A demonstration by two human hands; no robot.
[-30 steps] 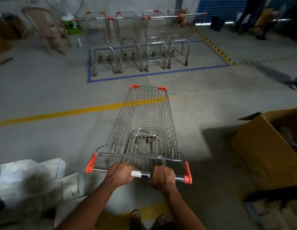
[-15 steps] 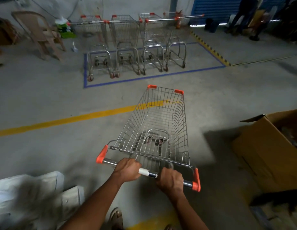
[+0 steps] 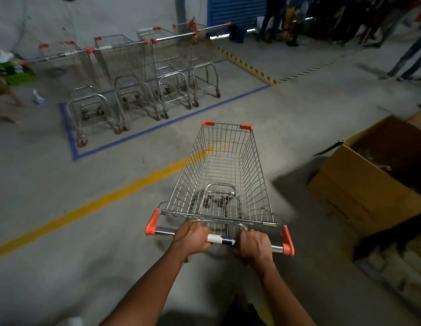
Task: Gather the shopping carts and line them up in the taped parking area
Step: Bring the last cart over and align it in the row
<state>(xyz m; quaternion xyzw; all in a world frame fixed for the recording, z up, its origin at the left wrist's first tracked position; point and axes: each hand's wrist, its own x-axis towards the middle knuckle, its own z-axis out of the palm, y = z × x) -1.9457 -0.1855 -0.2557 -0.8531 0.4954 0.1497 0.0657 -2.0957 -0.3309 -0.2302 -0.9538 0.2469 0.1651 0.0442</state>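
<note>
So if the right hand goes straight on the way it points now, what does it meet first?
The right hand grips the handle of the cart. Straight on it would probably meet first the basket's near wire wall, just past the handle; depth is unclear.

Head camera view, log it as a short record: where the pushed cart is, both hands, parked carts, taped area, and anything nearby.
pushed cart: shopping cart, basket empty, on the concrete outside the taped area, its front over the yellow floor line
left hand: grips the cart handle
right hand: grips the same handle
parked carts: a row side by side inside the tape, handles toward the camera
taped area: blue tape outline, free floor at its right end
nearby: open cardboard box right of the cart
</note>
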